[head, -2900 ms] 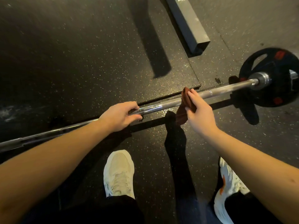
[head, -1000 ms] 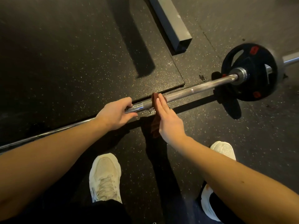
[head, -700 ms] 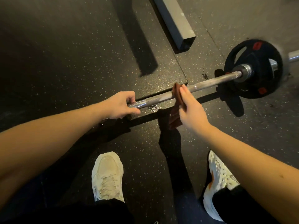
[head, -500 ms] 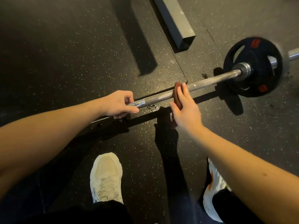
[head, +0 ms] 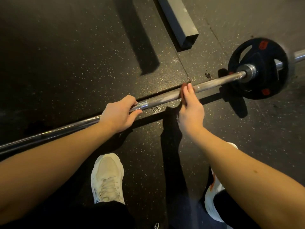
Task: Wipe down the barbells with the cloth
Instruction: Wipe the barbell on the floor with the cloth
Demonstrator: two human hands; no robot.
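Observation:
A steel barbell [head: 165, 98] runs across the dark rubber floor from lower left to upper right. A black weight plate [head: 257, 68] with red marks sits on its right end. My left hand [head: 118, 113] grips the bar near its middle, fingers curled over it. A little to the right, my right hand [head: 189, 106] holds a reddish-brown cloth [head: 183, 92] wrapped against the bar; the hand hides most of the cloth.
A grey square metal beam [head: 178, 20] lies on the floor beyond the bar. My two white shoes [head: 107, 177] stand just behind the bar. A seam between floor mats [head: 183, 65] runs under the bar. Small debris [head: 208, 75] lies near the plate.
My right hand slid the cloth to the right along the bar and back a little, staying on the knurled part. My left hand kept its grip on the bar.

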